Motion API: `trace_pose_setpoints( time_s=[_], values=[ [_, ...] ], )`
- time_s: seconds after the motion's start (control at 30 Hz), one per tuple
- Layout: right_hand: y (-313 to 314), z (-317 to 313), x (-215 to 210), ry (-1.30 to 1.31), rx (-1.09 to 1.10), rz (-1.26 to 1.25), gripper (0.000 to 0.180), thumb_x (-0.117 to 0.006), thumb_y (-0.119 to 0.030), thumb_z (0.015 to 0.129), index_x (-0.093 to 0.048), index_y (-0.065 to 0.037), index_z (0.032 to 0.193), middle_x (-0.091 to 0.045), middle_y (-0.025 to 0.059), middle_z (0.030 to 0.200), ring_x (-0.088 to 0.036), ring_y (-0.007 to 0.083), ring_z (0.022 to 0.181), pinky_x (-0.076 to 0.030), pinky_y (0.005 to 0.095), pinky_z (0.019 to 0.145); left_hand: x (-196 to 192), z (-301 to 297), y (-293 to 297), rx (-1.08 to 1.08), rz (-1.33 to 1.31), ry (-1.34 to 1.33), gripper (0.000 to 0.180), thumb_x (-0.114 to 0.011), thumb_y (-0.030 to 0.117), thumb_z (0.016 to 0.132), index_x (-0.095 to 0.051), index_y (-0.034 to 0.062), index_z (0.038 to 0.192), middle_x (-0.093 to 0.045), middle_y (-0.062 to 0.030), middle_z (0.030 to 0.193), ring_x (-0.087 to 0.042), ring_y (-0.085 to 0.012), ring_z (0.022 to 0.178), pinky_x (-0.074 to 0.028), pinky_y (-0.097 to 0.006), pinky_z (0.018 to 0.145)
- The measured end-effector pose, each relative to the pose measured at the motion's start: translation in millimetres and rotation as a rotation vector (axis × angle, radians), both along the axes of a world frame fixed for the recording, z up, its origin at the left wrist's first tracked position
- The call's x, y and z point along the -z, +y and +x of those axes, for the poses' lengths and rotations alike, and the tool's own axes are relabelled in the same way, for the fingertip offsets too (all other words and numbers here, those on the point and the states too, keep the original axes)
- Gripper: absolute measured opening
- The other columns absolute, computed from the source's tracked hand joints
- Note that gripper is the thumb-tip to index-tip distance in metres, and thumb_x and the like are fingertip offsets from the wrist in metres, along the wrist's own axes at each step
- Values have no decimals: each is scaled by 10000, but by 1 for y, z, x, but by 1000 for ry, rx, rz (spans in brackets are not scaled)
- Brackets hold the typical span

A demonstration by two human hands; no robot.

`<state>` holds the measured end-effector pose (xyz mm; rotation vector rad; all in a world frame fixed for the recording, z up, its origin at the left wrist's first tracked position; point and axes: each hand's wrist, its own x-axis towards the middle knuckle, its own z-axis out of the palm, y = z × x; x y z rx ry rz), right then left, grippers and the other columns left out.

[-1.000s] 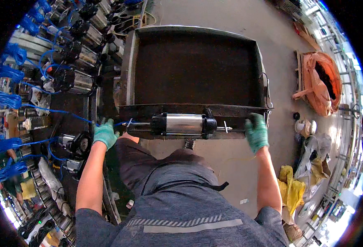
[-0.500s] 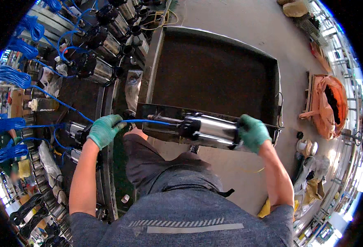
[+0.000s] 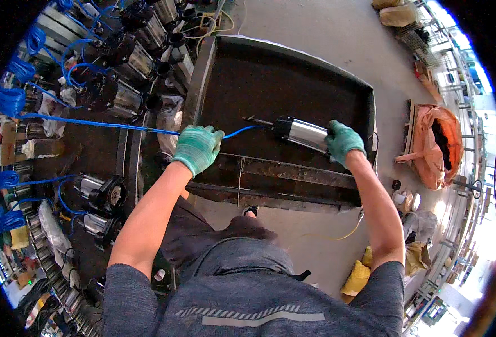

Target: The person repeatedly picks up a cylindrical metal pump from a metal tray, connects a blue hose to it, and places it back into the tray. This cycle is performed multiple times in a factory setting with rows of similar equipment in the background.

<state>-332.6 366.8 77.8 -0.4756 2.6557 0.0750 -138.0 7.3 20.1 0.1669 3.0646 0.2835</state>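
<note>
A submersible pump motor [image 3: 307, 135], a shiny metal cylinder with a black end and a thin shaft, is above the dark interior of a wide tank [image 3: 293, 45]. Gloved in green, my right hand [image 3: 344, 140] wraps around its right end. The motor tilts slightly, its left end farther away. From that left end a blue cable [image 3: 239, 132] runs to my left hand [image 3: 197, 149], whose closed gloved fingers grip it near the tank's left wall. The cable stretches on to coils at the far left. Whether the motor touches the tank's bottom, I cannot tell.
Several similar motors [image 3: 127, 101] with blue cables crowd the bench at the left; two more [image 3: 99, 191] lie nearer me. Blue cable coils [image 3: 9, 101] hang at the left rim. An orange sack [image 3: 436, 146] stands on the floor at right, with yellow bags [image 3: 357, 278] nearer.
The motor has moved away from me, from over the tank's near edge to over its interior. My left hand has shifted right and forward, and the cable behind it now runs straighter.
</note>
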Motion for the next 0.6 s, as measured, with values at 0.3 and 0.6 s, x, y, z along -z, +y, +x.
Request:
trace_pose_setpoints(
  time_s=[0.3,0.6],
  values=[
    [-24,-13,97,-18,-3,-38,359,-659,-289,926,-620,-129,1244,-649,153,1276,-651,409,1139,-541,504,935,35,-19,-9,-235,150,-99,182,-652,252,894,-753,151,1007,-722,-107,962,-698,-353,873,-547,-489,784],
    [-39,-14,140,90,58,-169,489,-701,-267,911,-548,-139,1357,-575,155,1364,-677,443,1067,-567,529,882,32,-29,-5,-401,119,-281,222,-614,278,938,-743,155,1071,-724,-118,1045,-695,-364,958,-556,-497,837]
  ],
)
